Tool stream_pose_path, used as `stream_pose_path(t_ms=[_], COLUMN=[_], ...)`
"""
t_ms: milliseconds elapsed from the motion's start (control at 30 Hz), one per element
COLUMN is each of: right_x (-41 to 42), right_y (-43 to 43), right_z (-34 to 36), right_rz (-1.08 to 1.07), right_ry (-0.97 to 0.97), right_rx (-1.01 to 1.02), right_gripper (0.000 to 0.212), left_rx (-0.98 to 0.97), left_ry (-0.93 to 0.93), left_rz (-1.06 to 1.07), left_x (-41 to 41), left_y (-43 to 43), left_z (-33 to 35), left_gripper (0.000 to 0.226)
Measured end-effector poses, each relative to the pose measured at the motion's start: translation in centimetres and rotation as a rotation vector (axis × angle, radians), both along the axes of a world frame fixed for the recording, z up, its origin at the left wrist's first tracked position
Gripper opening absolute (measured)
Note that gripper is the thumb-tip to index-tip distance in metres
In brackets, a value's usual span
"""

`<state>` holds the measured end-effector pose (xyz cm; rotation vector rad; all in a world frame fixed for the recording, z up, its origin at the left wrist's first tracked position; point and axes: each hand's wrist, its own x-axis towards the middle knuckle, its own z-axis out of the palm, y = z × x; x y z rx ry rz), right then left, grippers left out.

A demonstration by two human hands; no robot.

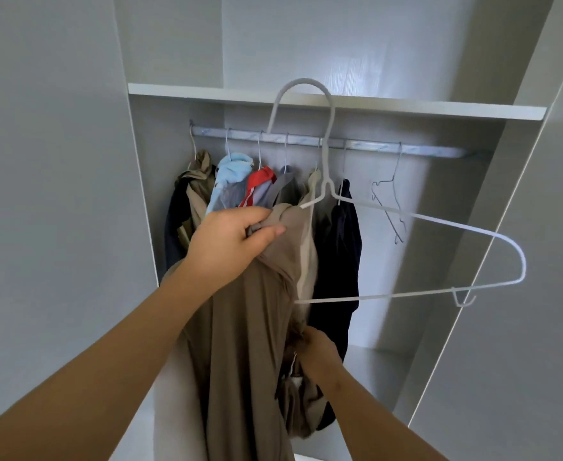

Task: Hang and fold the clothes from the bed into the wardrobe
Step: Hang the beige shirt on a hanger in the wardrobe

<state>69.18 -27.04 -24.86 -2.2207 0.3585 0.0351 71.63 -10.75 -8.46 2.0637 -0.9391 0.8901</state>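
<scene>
Khaki garment hung in front of the wardrobe rail, half threaded on a white wire hanger; your left hand pinched its top, your right hand gripped fabric lower down

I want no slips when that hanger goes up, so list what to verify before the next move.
1. Left hand grips the top of the garment: ok.
2. Right hand holds the lower fabric: ok.
3. Hanger seated in both shoulders: not ok; one arm sticks out bare to the right.
4. Free room on the rail: ok, there are gaps towards the right end.
5. Hook clear of the shelf: cannot tell; they overlap in the view.
</scene>
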Motion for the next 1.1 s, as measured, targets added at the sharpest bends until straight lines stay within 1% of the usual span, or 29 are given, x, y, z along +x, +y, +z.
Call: stream_pose_path(t_ms=[100, 200, 267, 333, 400, 467, 500, 533, 633, 700, 767, 800, 833, 900, 933, 1000, 1100], right_x=[0.5, 1.1, 1.2, 1.2, 1.1, 0.9, 0.8, 0.7, 0.6, 0.9, 1.0, 1.1, 1.1, 1.0, 1.0, 1.0, 0.8], right_y=[-1.2, -2.8, -3.5, -4.1, -4.9, -6.1, -6.8, -7.4, -8.3, -8.5, -8.7, -8.8, -8.8, -8.3, -8.0, -7.7, -7.4], right_z=[1.2, 2.4, 3.1, 3.5, 3.6, 3.5, 3.5, 3.6, 4.5, 5.2, 5.6, 5.6, 5.6, 5.8, 6.0, 6.3, 7.0], right_rz=[-0.07, -0.11, -0.126, -0.107, -0.043, 0.03, 0.032, 0.005, -0.095, -0.143, -0.202, -0.224, -0.239, -0.249, -0.238, -0.179, -0.075], right_ry=[-0.171, -0.283, -0.35, -0.375, -0.313, -0.223, -0.188, -0.177, -0.225, -0.191, -0.106, -0.081, -0.07, -0.066, -0.073, -0.105, -0.107], right_rx=[0.158, 0.212, 0.238, 0.154, -0.022, -0.221, -0.295, -0.33, -0.32, -0.272, -0.176, -0.062, 0.081, 0.333, 0.401, 0.479, 0.54], right_gripper=[0.018, 0.016, 0.016, 0.025, 0.03, 0.024, 0.019, 0.017, 0.022, 0.019, 0.029, 0.031, 0.028, 0.013, 0.007, 0.008, 0.019], left_rx=[0.001, -0.019, -0.009, 0.016, 0.043, 0.055, 0.065, 0.078, 0.118, 0.108, 0.082, 0.076, 0.077, 0.085, 0.076, 0.046, 0.036], left_ry=[0.027, 0.064, 0.087, 0.092, 0.084, 0.099, 0.106, 0.107, 0.092, 0.082, 0.079, 0.079, 0.082, 0.087, 0.092, 0.11, 0.118], left_rz=[0.05, 0.038, 0.039, 0.043, 0.04, 0.053, 0.066, 0.072, 0.063, 0.066, 0.058, 0.052, 0.049, 0.056, 0.063, 0.072, 0.07], left_x=[0.8, 1.9, 2.5, 3.2, 3.8, 4.2, 4.4, 4.5, 4.6, 4.7, 4.9, 4.9, 4.8, 4.9, 4.9, 5.0, 4.9], left_y=[1.6, 3.4, 4.4, 5.3, 6.2, 7.3, 7.9, 8.4, 9.3, 9.8, 10.3, 10.5, 10.6, 11.0, 11.2, 11.6, 12.1], left_z=[-0.2, -0.8, -1.0, -1.0, -1.0, -0.9, -0.9, -0.8, -0.7, -0.5, -0.3, -0.3, -0.3, -0.3, -0.3, -0.5, -0.9], left_gripper=[0.04, 0.043, 0.04, 0.039, 0.04, 0.037, 0.034, 0.033, 0.035, 0.036, 0.038, 0.039, 0.039, 0.035, 0.036, 0.039, 0.038])
